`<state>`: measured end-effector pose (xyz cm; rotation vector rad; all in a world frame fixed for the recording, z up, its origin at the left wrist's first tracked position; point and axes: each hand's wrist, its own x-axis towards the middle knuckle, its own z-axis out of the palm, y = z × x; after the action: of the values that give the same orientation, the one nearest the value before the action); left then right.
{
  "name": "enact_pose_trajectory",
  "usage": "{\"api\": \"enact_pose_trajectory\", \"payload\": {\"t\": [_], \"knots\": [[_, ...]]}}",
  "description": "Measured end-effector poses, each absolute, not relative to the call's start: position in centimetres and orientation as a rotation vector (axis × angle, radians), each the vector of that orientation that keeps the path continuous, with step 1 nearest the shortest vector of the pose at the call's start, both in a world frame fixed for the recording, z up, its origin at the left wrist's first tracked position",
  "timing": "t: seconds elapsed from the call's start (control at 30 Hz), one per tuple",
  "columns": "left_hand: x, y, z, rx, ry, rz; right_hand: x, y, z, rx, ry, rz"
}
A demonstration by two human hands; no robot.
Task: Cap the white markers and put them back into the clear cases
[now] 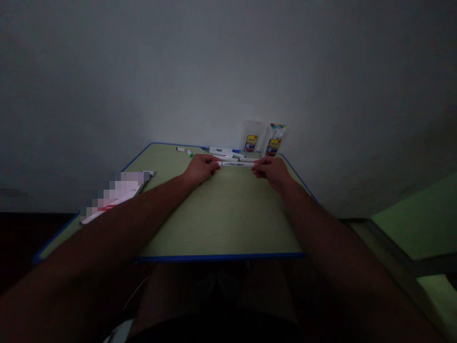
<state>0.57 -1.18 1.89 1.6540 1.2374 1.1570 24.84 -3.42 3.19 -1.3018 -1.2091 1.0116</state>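
Observation:
Both my arms reach across a green desk [214, 214] with a blue rim. Between my hands lies a white marker pen [237, 164], held level just above the desk's far part. My left hand [202, 167] is closed on its left end. My right hand [269, 169] pinches its right end. Just behind it several more white markers [223, 152] lie loose on the desk. Two small marker caps [185, 151] lie at the far left.
Two clear marker packs [252, 138] [274, 140] stand against the grey wall at the desk's far right corner. A pixelated white paper [114, 195] lies on the left side. Another green desk [421, 224] is at the right.

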Motion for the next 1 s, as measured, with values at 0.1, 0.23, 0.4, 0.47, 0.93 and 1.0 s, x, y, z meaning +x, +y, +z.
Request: {"api": "enact_pose_trajectory", "payload": {"t": [0.1,0.23,0.4,0.47,0.93,1.0], "knots": [[0.7,-1.5,2.2,1.632,1.261,1.145,24.8,-3.4,3.2,-1.303,-1.203,1.006],[0.9,-1.8,2.4,1.604,1.283,1.138,24.6,-3.4,3.3,-1.321,-1.207,0.998],[0.7,-1.4,2.0,1.614,1.257,1.161,24.7,-3.2,3.1,-1.31,-1.217,0.993],[0.7,-1.1,1.8,1.612,1.261,1.168,24.7,-3.2,3.0,-1.313,-1.222,0.992],[0.7,-1.1,1.9,1.612,1.26,1.15,24.8,-3.2,2.8,-1.255,-1.218,1.035],[0.6,-0.7,1.5,1.619,1.23,1.15,25.0,-3.2,2.7,-1.244,-1.226,1.031]]}}
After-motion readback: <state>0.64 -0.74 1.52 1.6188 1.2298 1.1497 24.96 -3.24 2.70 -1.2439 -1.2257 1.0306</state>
